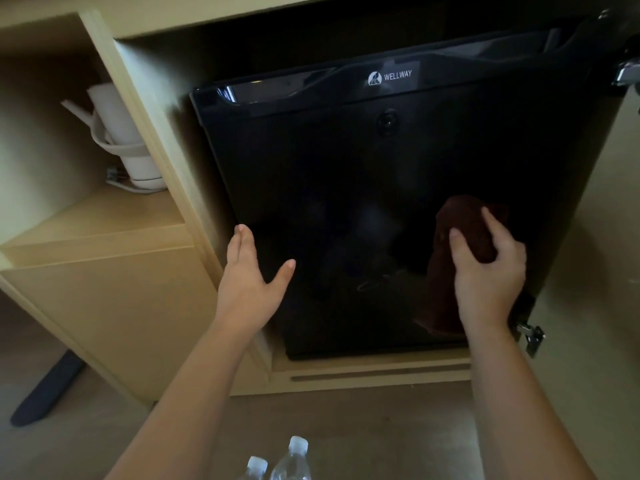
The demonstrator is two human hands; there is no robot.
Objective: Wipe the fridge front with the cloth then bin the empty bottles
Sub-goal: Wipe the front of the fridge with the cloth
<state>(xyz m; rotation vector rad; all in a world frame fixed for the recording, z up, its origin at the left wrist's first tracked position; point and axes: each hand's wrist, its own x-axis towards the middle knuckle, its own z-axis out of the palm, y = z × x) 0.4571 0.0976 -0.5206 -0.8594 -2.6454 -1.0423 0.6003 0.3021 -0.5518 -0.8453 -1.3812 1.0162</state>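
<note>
Plainly, right hand (485,268) grips cloth (460,230) on WELLWAY fridge (346,185); left hand (252,278) spread.

Brown cloth (460,233) on black fridge front (346,188)

Two bare forearms end in bare hands: left hand (252,282), right hand (488,268).

The fridge front (329,174) is smooth black plastic or glass with a glossy finish that throws back dim reflections, while the dark reddish-brown cloth (464,223) against it looks soft and nappy, like towelling. The cabinet (114,299) around it is pale wood-look board, smooth and matt, with a hinge (531,336) of bright shiny metal. The bottles (291,462) are clear, glinting plastic with white caps, and the kettle (124,133) is smooth, matt white plastic.
</note>
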